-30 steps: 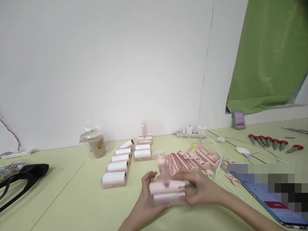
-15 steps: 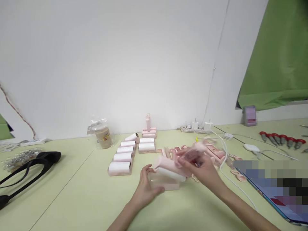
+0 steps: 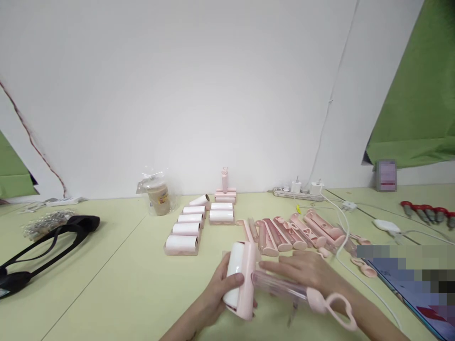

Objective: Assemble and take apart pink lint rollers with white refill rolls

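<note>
My left hand (image 3: 221, 292) is wrapped round the white roll of a pink lint roller (image 3: 240, 278), thumb on top. Its pink handle (image 3: 302, 296) lies sideways to the right and ends in a heart-shaped loop. My right hand (image 3: 308, 271) lies over the handle with its fingers closed on it near the roll. Both hands are low over the pale green table (image 3: 113, 293), in front of a row of pink roller parts (image 3: 291, 232).
White paper rolls in pink trays (image 3: 186, 229) stand left of centre, an upright assembled roller (image 3: 224, 187) behind them. A bagged drink cup (image 3: 158, 195), black bag straps (image 3: 46, 246), power strip (image 3: 296, 192), white cables, red-handled tools (image 3: 424, 211) and a phone (image 3: 415, 279) surround.
The roller was turned from upright over a clear cover to lying sideways, handle pointing right. Both hands came nearer to me and the view swung left.
</note>
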A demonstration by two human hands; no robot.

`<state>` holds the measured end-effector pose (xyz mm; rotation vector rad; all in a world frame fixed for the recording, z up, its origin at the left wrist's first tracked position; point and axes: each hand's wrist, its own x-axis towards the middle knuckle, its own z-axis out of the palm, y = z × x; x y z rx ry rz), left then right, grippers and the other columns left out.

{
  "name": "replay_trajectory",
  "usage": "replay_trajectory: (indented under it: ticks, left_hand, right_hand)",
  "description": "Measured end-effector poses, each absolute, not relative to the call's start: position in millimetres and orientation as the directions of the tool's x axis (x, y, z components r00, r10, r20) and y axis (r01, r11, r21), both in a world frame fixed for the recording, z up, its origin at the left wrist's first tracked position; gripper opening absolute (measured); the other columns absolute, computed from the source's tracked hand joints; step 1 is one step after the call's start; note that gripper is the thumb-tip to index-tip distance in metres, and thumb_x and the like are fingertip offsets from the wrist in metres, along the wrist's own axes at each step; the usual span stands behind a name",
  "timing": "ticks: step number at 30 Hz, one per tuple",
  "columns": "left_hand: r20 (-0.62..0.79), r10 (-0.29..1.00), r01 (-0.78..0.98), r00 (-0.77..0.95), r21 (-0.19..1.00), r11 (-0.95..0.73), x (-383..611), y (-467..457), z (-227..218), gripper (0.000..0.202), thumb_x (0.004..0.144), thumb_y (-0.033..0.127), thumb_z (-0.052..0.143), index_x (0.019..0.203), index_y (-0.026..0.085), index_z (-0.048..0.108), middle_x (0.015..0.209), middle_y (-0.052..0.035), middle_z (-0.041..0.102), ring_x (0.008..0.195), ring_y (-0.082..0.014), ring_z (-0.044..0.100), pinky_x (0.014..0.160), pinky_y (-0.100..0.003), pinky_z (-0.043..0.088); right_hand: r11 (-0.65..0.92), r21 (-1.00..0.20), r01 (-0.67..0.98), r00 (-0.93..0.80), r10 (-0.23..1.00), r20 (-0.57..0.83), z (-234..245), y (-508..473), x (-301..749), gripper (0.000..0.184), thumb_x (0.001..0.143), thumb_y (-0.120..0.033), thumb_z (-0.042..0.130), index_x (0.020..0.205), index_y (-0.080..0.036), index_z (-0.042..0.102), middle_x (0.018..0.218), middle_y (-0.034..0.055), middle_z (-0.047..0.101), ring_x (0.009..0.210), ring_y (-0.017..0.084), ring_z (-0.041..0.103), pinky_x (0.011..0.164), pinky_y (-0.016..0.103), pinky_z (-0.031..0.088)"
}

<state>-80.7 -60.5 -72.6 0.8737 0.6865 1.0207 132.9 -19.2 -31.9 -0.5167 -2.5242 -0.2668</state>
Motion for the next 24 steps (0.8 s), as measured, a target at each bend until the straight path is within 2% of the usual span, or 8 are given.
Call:
replay_trajectory:
  ticks: [2, 4, 6, 8, 10, 12, 17, 24]
  left_hand:
    - [-0.094, 0.955, -0.41, 0.282, 0.888, 0.209, -86, -59, -71, 0.068, 0.061, 0.034, 0.069, 0.117, 0.024, 0.031, 0.085, -0.0035, 0.059, 0.061, -0.0191, 0.062, 0.057, -0.032, 0.047]
    - [-0.115, 0.975, -0.382, 0.192, 0.906, 0.182, -92, -56, -69, 0.069, 0.062, 0.032, 0.069, 0.117, 0.024, 0.029, 0.085, -0.0035, 0.059, 0.067, -0.0192, 0.061, 0.063, -0.033, 0.047]
    - [-0.133, 0.983, -0.31, 0.124, 0.936, 0.166, -95, -55, -68, 0.064, 0.062, 0.035, 0.069, 0.114, 0.021, 0.034, 0.086, -0.0042, 0.058, 0.072, -0.0189, 0.059, 0.067, -0.032, 0.046]
    - [-0.124, 0.987, -0.209, 0.099, 0.968, 0.142, -95, -55, -68, 0.054, 0.066, 0.037, 0.066, 0.11, 0.019, 0.041, 0.089, -0.0047, 0.057, 0.078, -0.0184, 0.056, 0.07, -0.029, 0.044]
    - [-0.071, 0.989, -0.096, 0.126, 0.992, 0.084, -94, -57, -69, 0.045, 0.069, 0.037, 0.063, 0.106, 0.018, 0.045, 0.091, -0.0039, 0.056, 0.083, -0.018, 0.052, 0.073, -0.028, 0.042]
    - [0.011, 0.986, 0.016, 0.167, 1.0, -0.014, -92, -58, -69, 0.038, 0.071, 0.033, 0.062, 0.103, 0.019, 0.047, 0.088, -0.0019, 0.055, 0.082, -0.0171, 0.05, 0.074, -0.027, 0.041]
    - [0.101, 0.967, 0.151, 0.236, 0.979, -0.139, -86, -63, -66, 0.037, 0.071, 0.025, 0.059, 0.105, 0.018, 0.045, 0.088, -0.0013, 0.054, 0.081, -0.0175, 0.05, 0.075, -0.028, 0.04]
    - [0.071, 0.974, 0.202, 0.217, 0.972, -0.116, -83, -67, -60, 0.041, 0.071, 0.02, 0.056, 0.11, 0.02, 0.043, 0.097, -0.0028, 0.056, 0.088, -0.0197, 0.053, 0.079, -0.029, 0.041]
  right_hand:
    - [0.776, 0.023, 0.63, -0.681, 0.538, 0.496, -32, -6, 149, 0.018, 0.086, -0.03, 0.043, 0.089, -0.026, 0.06, 0.058, -0.0019, 0.065, 0.048, 0.014, 0.057, 0.045, 0.024, 0.035]
    - [0.543, -0.048, 0.838, -0.471, 0.765, 0.438, -32, 5, 163, 0.018, 0.081, -0.038, 0.046, 0.076, -0.025, 0.057, 0.052, -0.0016, 0.062, 0.043, 0.017, 0.055, 0.041, 0.024, 0.032]
    - [0.331, -0.163, 0.929, -0.253, 0.893, 0.372, -30, 9, 170, 0.021, 0.076, -0.044, 0.047, 0.079, -0.024, 0.051, 0.052, -0.0017, 0.06, 0.042, 0.019, 0.054, 0.04, 0.025, 0.031]
    - [0.319, -0.363, 0.876, -0.209, 0.928, 0.309, -29, 4, 168, 0.022, 0.079, -0.043, 0.039, 0.088, -0.023, 0.044, 0.067, 0.0008, 0.063, 0.053, 0.02, 0.058, 0.045, 0.026, 0.037]
    - [0.395, -0.556, 0.731, -0.302, 0.919, 0.255, -28, -8, 157, 0.02, 0.086, -0.037, 0.028, 0.092, -0.024, 0.041, 0.082, 0.0025, 0.062, 0.067, 0.018, 0.06, 0.056, 0.026, 0.043]
    - [0.455, -0.642, 0.617, -0.426, 0.879, 0.214, -28, -23, 142, 0.023, 0.089, -0.036, 0.025, 0.095, -0.024, 0.044, 0.084, 0.0015, 0.06, 0.071, 0.015, 0.059, 0.062, 0.024, 0.045]
    - [0.66, -0.423, 0.621, -0.57, 0.751, 0.335, -31, -42, 119, 0.023, 0.088, -0.033, 0.037, 0.097, -0.027, 0.058, 0.081, 0.0007, 0.063, 0.068, 0.014, 0.059, 0.058, 0.022, 0.043]
    - [0.74, -0.2, 0.642, -0.56, 0.631, 0.538, -35, -37, 124, 0.027, 0.089, -0.028, 0.035, 0.093, -0.024, 0.062, 0.067, 0.0006, 0.062, 0.054, 0.012, 0.059, 0.05, 0.02, 0.04]
